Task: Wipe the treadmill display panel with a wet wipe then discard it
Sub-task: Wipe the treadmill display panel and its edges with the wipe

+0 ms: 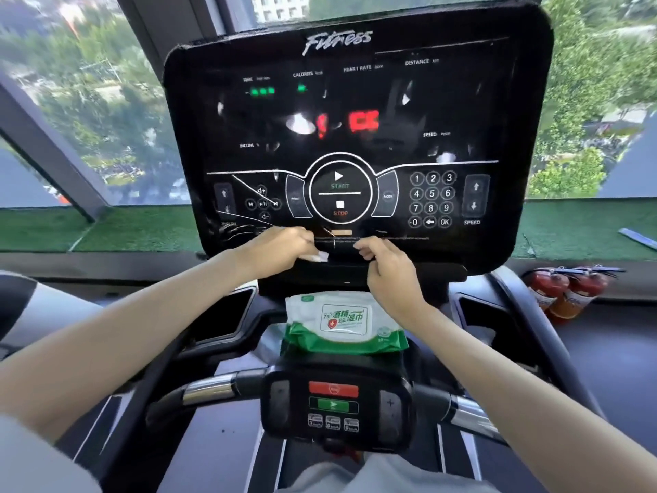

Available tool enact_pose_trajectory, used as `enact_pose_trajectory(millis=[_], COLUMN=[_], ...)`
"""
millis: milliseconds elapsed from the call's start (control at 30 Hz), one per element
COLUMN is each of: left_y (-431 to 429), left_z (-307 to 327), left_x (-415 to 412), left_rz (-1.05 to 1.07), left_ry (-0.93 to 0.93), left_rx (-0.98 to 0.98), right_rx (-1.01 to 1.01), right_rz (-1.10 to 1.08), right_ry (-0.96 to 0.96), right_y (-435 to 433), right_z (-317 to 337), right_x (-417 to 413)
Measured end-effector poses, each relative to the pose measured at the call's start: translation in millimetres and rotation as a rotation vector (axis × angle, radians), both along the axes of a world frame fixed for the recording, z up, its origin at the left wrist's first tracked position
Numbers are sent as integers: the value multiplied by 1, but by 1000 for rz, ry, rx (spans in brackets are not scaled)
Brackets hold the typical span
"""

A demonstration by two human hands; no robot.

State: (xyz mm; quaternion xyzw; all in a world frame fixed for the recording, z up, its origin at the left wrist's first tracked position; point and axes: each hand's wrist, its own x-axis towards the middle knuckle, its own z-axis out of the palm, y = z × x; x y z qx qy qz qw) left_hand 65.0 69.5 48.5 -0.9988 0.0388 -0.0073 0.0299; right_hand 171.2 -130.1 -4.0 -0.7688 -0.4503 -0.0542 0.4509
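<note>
Well below the fingers (368, 251), a black control pod (334, 407) sits at the middle of the handlebar. It carries a red button (333, 389) above a green button (333, 405), with three small grey keys beneath. Chrome grip sections (209, 387) flank the pod on both sides. Lower left and lower right of the fingers, two dark tray recesses (233, 314) open in the console. Far right of the fingers, two red fire extinguishers (565, 291) sit side by side, touching. A strip of green artificial turf (117, 229) runs level with the fingers, beyond them, under tall windows (89, 83) that show blurred trees. A slanted grey frame beam (42, 137) crosses the left pane.
</note>
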Motion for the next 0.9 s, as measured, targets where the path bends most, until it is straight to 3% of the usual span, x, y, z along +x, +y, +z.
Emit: enact_pose_trajectory(millis=[400, 633, 800, 900], left_y=[76, 106, 119, 124], left_z=[-14, -23, -25, -12], left_x=[-76, -103, -108, -101], left_rz=[252, 250, 311, 433], left_ry=[-112, -181, -349, -570], left_rx=[-206, -172, -262, -351], right_rx=[-72, -100, -102, -101], right_rz=[92, 120, 116, 99], right_ry=[4, -14, -54, -119], right_y=[75, 102, 113, 119], right_z=[2, 4, 14, 23], right_x=[-52, -76, -85, -84])
